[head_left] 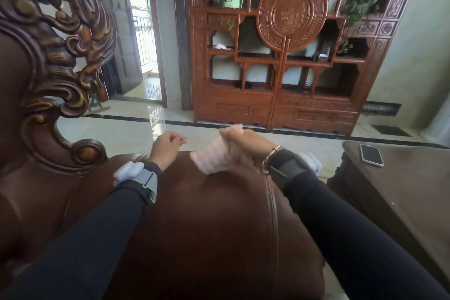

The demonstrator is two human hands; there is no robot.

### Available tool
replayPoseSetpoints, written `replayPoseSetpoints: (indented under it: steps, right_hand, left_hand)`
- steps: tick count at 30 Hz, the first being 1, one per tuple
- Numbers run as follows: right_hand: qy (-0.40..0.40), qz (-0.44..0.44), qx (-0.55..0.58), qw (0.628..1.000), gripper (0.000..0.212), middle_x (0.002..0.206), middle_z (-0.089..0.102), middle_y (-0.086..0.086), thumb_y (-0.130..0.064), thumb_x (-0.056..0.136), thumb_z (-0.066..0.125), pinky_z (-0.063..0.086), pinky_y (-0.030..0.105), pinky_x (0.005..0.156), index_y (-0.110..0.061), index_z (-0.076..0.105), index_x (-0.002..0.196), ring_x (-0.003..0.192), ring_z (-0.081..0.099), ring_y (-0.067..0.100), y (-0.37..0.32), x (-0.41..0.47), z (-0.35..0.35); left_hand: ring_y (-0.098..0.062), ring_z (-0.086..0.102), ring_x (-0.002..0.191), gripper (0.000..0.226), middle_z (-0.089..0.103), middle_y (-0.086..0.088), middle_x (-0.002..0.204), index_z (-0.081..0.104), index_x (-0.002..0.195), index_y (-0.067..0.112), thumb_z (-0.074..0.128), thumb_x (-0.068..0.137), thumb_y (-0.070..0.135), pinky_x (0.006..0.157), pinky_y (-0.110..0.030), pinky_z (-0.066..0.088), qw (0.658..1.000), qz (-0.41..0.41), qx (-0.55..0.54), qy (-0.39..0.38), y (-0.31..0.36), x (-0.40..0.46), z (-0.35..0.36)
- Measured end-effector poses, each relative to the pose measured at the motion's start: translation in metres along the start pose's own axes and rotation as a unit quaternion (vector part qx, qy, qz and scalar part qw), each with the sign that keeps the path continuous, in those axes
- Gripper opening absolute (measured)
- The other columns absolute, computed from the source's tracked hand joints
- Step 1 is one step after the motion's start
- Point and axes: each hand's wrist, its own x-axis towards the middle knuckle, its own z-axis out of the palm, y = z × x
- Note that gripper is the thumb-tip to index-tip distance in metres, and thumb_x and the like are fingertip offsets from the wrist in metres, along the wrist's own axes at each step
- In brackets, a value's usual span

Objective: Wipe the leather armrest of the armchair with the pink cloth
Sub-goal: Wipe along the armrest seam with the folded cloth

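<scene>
The brown leather armrest (214, 221) of the armchair fills the lower middle of the view, rounded, with a stitched seam on its right side. My right hand (246, 146) grips the pink cloth (211, 157), which hangs from my fist onto the far end of the armrest. My left hand (165, 147) rests just left of the cloth on the armrest's far end, fingers loosely curled and holding nothing. Both arms wear black sleeves and wrist devices.
The chair's carved dark wooden back (51, 56) rises at the left. A dark side table (401, 190) with a phone (371, 154) stands at the right. Beyond lie a glossy tiled floor (136, 129) and a carved wooden display cabinet (287, 56).
</scene>
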Motion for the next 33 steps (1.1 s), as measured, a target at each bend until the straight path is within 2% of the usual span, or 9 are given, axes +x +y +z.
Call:
replayPoseSetpoints:
  steps: [5, 11, 13, 15, 20, 24, 29, 31, 33]
  right_hand:
    - [0.074, 0.006, 0.134, 0.988, 0.021, 0.083, 0.058, -0.005, -0.044, 0.09, 0.051, 0.049, 0.039, 0.086, -0.026, 0.055, 0.078, 0.082, 0.057, 0.017, -0.015, 0.037, -0.03]
    - [0.113, 0.038, 0.133, 0.984, 0.023, 0.09, 0.057, 0.0, -0.045, 0.093, 0.045, 0.043, 0.048, 0.105, -0.027, 0.052, 0.079, 0.096, 0.053, 0.023, 0.009, 0.084, -0.033]
    - [0.132, 0.057, 0.145, 0.979, 0.026, 0.097, 0.058, 0.004, -0.041, 0.093, 0.046, 0.041, 0.04, 0.107, -0.018, 0.055, 0.086, 0.097, 0.054, 0.021, 0.017, 0.096, -0.026]
    - [0.116, 0.074, 0.108, 0.985, 0.028, 0.099, 0.061, 0.007, -0.035, 0.098, 0.041, 0.043, 0.017, 0.094, -0.011, 0.057, 0.097, 0.091, 0.057, 0.018, 0.029, 0.105, -0.018]
    - [0.005, 0.149, 0.089, 0.985, 0.044, 0.051, 0.067, -0.004, -0.026, 0.102, 0.034, 0.045, 0.014, 0.045, -0.002, 0.055, 0.071, 0.043, 0.061, 0.006, 0.044, 0.112, -0.009]
    - [0.055, 0.148, 0.023, 0.987, 0.044, 0.044, 0.057, -0.004, -0.04, 0.097, 0.042, 0.038, 0.017, 0.047, -0.013, 0.052, 0.063, 0.048, 0.055, 0.009, 0.05, 0.106, -0.014]
    - [-0.006, 0.115, 0.003, 0.993, 0.064, 0.057, 0.066, 0.017, -0.042, 0.098, 0.03, 0.045, 0.016, 0.056, 0.008, 0.07, 0.093, 0.054, 0.063, 0.017, 0.049, 0.081, -0.01]
    - [-0.002, 0.107, 0.016, 0.994, 0.062, 0.042, 0.055, 0.008, -0.031, 0.101, 0.029, 0.038, 0.011, 0.042, 0.0, 0.07, 0.068, 0.045, 0.055, 0.013, 0.045, 0.072, -0.012]
    - [0.013, 0.092, 0.028, 0.995, 0.059, 0.029, 0.049, -0.004, -0.022, 0.101, 0.03, 0.04, 0.013, 0.045, -0.01, 0.06, 0.051, 0.042, 0.053, 0.008, 0.046, 0.057, -0.013]
  left_hand:
    - [-0.028, 0.067, 0.098, 0.026, 0.071, -0.014, 0.101, 0.063, 0.083, 0.012, 0.041, 0.089, 0.001, 0.097, -0.042, 0.05, 0.999, 0.012, 0.01, -0.042, 0.008, 0.013, 0.016]
    - [-0.026, 0.064, 0.1, 0.025, 0.072, -0.011, 0.102, 0.063, 0.085, 0.014, 0.04, 0.091, 0.005, 0.094, -0.037, 0.048, 0.989, 0.02, 0.1, -0.104, 0.008, 0.024, 0.041]
    - [-0.026, 0.066, 0.097, 0.025, 0.071, -0.01, 0.098, 0.06, 0.083, 0.014, 0.038, 0.092, 0.006, 0.092, -0.036, 0.049, 0.988, 0.019, 0.12, -0.099, 0.002, 0.027, 0.045]
    - [-0.026, 0.066, 0.095, 0.025, 0.07, -0.008, 0.095, 0.058, 0.083, 0.014, 0.037, 0.093, 0.008, 0.09, -0.037, 0.049, 0.987, 0.021, 0.132, -0.094, -0.003, 0.028, 0.047]
    - [-0.024, 0.065, 0.095, 0.025, 0.07, -0.007, 0.097, 0.06, 0.085, 0.014, 0.037, 0.093, 0.01, 0.09, -0.039, 0.049, 0.986, 0.019, 0.136, -0.092, -0.006, 0.03, 0.048]
    - [-0.024, 0.064, 0.095, 0.025, 0.069, -0.005, 0.093, 0.061, 0.087, 0.013, 0.037, 0.093, 0.01, 0.089, -0.037, 0.049, 0.985, 0.015, 0.143, -0.093, -0.005, 0.028, 0.048]
    - [-0.025, 0.066, 0.094, 0.025, 0.069, -0.003, 0.089, 0.061, 0.082, 0.015, 0.038, 0.092, 0.011, 0.091, -0.039, 0.05, 0.989, 0.008, 0.119, -0.084, 0.0, 0.023, 0.046]
    - [-0.026, 0.067, 0.092, 0.025, 0.07, -0.005, 0.087, 0.06, 0.08, 0.015, 0.039, 0.092, 0.012, 0.093, -0.041, 0.051, 0.993, 0.006, 0.094, -0.077, 0.003, 0.02, 0.043]
    - [-0.026, 0.068, 0.092, 0.027, 0.069, -0.004, 0.083, 0.058, 0.075, 0.018, 0.039, 0.093, 0.013, 0.094, -0.043, 0.051, 0.995, -0.002, 0.067, -0.07, 0.006, 0.017, 0.04]
